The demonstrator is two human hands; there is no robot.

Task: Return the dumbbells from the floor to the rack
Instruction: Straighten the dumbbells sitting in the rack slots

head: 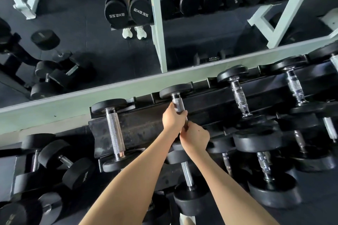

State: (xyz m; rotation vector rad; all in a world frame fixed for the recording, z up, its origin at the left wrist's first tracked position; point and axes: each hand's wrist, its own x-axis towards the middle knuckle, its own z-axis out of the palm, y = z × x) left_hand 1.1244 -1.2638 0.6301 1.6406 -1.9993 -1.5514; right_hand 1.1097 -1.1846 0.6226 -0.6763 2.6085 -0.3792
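- Dumbbell [177,105]: lies across the top tier of the rack [146,124], far head at the rack's rear edge.
- Left hand [172,118]: fingers wrapped round the dumbbell's knurled handle, near the far head.
- Right hand [194,138]: clenched on the same handle toward the rack's front edge, touching the left hand.
- Mirror [109,51] behind the rack: two reflected heads [117,12] read "22.5KG", reversed.

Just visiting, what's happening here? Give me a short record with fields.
setting: black steel dumbbell rack before a wall mirror
held: black round-headed dumbbell with knurled steel handle, across the top shelf
left hand: grips handle, farther end
right hand: grips handle, nearer end
neighbour: similar dumbbell resting on shelf to the left
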